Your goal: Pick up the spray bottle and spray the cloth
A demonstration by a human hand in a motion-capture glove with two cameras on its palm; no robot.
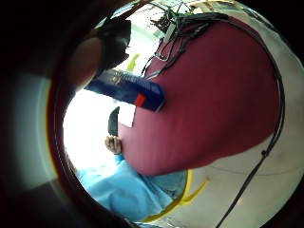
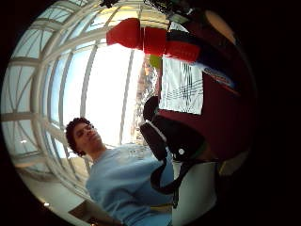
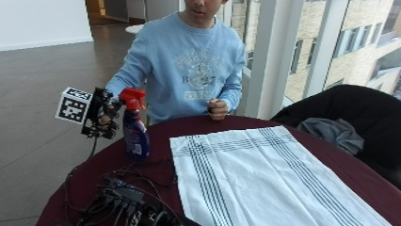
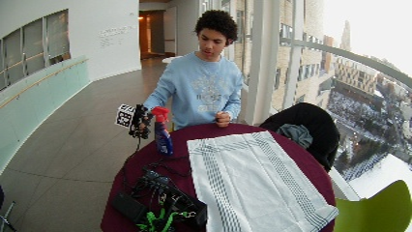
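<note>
A spray bottle (image 3: 136, 136) with a blue body and red trigger head stands upright at the left edge of the round maroon table (image 3: 188, 125). My gloved right hand (image 3: 103, 115) grips its neck from the left, just under the red head (image 2: 141, 37). I cannot tell whether the bottle's base touches the table. The blue body (image 1: 126, 88) lies close to the palm. A white cloth (image 3: 263, 183) with dark stripes is spread flat on the table, to the right of the bottle. The nozzle points toward the cloth side. The person's bare left hand (image 3: 217, 109) rests as a fist at the far table edge.
A tangle of black cables and boxes (image 3: 125, 202) lies on the table's near left, in front of the bottle. A black chair (image 3: 351, 106) with a grey garment (image 3: 332, 132) stands to the right. A green chair (image 4: 380, 208) is at the near right.
</note>
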